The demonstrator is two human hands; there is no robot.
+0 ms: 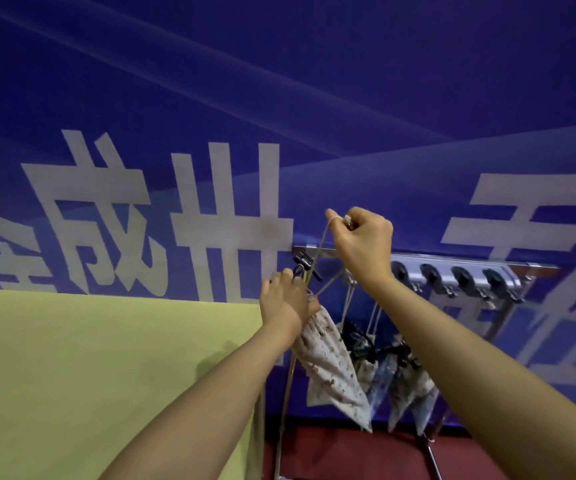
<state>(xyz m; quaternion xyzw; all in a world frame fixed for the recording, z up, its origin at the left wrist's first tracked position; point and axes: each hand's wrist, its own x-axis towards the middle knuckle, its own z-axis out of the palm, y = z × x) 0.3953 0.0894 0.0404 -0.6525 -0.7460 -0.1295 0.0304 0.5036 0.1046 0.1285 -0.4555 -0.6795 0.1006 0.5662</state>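
While the right hand [362,244] is held in a fist above the silver rack bar [470,263], its fingers pinch the knotted end of a beige cord [324,242], which loops over the outstretched forefinger and runs down to the left. Lower and to the left, the left hand [288,301] grips the top end of a folded floral umbrella [329,367], fingers curled round it, its back toward the camera. The cord reaches this hand, and a second strand runs from there up to the right, under the right wrist. Just above the left hand's fingers sits a black clasp [304,262] at the left end of the bar; whether the fingers touch it cannot be told. The umbrella hangs slanted from the left hand, tip pointing down and to the right. Behind it, more folded umbrellas [406,379] hang tip down under the bar, close together. Along the bar stand round dark fittings [432,271] in a row. A thin metal leg [433,459] of the rack slants down over a dark red floor [348,452]. Behind everything is a blue banner [210,81] with large white characters, and at lower left a yellow-green panel [89,358].
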